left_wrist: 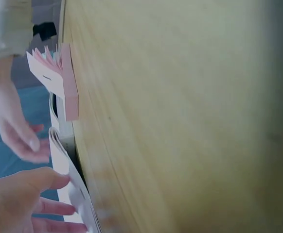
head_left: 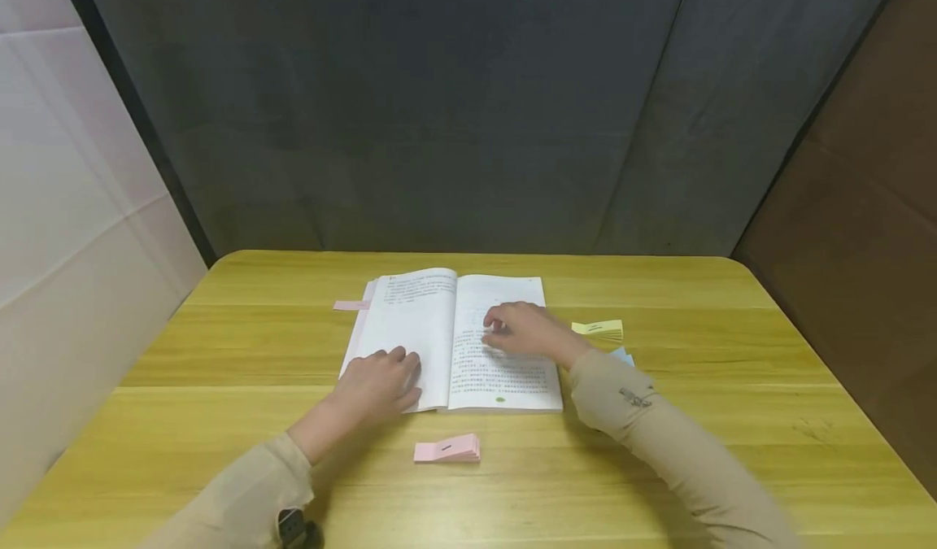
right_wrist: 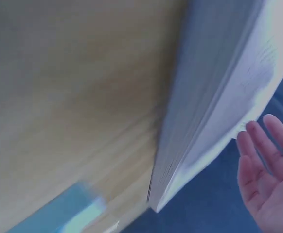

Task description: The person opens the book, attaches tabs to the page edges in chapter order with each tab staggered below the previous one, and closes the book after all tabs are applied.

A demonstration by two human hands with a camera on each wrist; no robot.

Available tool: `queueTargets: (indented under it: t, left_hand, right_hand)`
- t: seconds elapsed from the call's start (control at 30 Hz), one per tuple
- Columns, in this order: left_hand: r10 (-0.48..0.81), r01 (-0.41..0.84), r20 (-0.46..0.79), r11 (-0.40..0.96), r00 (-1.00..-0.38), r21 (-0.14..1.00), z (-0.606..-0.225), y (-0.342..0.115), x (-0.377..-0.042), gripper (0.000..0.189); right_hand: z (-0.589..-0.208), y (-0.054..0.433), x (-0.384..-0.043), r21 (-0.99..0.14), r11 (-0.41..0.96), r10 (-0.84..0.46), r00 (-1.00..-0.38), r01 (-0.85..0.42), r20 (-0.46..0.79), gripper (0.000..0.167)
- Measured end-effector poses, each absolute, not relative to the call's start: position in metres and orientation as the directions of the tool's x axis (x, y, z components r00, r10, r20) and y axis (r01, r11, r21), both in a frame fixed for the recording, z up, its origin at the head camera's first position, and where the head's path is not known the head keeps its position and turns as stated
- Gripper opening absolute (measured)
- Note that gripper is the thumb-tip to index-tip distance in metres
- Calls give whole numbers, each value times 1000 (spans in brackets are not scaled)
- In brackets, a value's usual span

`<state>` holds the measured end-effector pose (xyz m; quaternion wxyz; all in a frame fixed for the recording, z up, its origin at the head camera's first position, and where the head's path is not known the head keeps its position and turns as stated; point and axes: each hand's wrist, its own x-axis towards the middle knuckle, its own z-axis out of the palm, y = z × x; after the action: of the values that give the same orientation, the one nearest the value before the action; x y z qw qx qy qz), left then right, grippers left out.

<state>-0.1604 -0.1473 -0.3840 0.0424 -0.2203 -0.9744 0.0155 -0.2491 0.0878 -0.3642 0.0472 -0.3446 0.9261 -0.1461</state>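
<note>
An open book lies on the table with printed text on both pages. My left hand rests on the lower part of the left page; in the left wrist view its thumb and fingers lie against the page near the edge. Over the middle of the right page is my right hand, its fingers loosely bent and holding nothing. The right wrist view shows that palm and its relaxed fingers beside the page. A pink sticky tab sticks out from the book's left edge.
A pink pad of sticky tabs lies in front of the book. To its right are a yellow pad and a blue pad, the latter partly hidden by the right sleeve. A dark cloth wall stands behind the wooden table.
</note>
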Motion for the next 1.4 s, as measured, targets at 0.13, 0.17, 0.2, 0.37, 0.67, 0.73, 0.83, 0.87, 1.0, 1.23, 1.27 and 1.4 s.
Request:
queueTargets:
  t: [0.13,0.17,0.2,0.37,0.67,0.73,0.83,0.87,1.0,1.23,1.27,1.4]
  left_hand:
    - [421,419,35,907,-907,-43,-383,-149,-161,33]
    - [423,421,29,906,-906,-38,-383,-149,-161,34]
    - [425,424,26,905,-905,-34,-382,-149,-161,36]
    - [425,425,13,905,-905,-33,-380,-150,-161,39]
    - [421,421,-8,907,-907,-34,-381,-151,-161,40]
    - [421,421,-9,907,-907,-35,-381,-151,-161,40]
    - [422,422,-10,906,-907,-35,-381,-151,-160,40]
    - [423,424,-10,905,-906,-34,-381,-151,-160,40]
    - [426,426,-9,904,-905,-42,-383,-151,-160,40]
    - [428,427,-4,903,-904,-47,-382,-153,-160,40]
    - [427,426,-5,903,-904,-47,-382,-153,-160,40]
    - [423,422,-6,905,-906,-51,-382,-153,-159,37]
  right_hand:
    - [-367,68,-262,-303,744,-627,-779,-596,-7,30]
    - [-368,64,-264,-294,745,-628,-778,-598,-9,31]
    - [-369,61,-265,-288,748,-627,-779,-598,-12,33]
    - [-368,48,-269,-257,769,-622,-779,-586,-83,44]
    - [-340,31,-271,-234,811,-585,-762,-537,-278,43]
    - [-340,27,-270,-240,806,-592,-758,-542,-275,43]
    - [-344,22,-271,-230,800,-598,-762,-554,-248,46]
    - [-347,21,-271,-228,802,-596,-768,-552,-236,48]
    - [-356,17,-274,-212,825,-562,-801,-524,-205,52]
    - [-364,15,-278,-259,866,-486,-843,-429,-229,59]
    - [-364,15,-278,-260,867,-484,-844,-425,-232,60]
    - [-366,14,-278,-239,863,-495,-840,-445,-223,59]
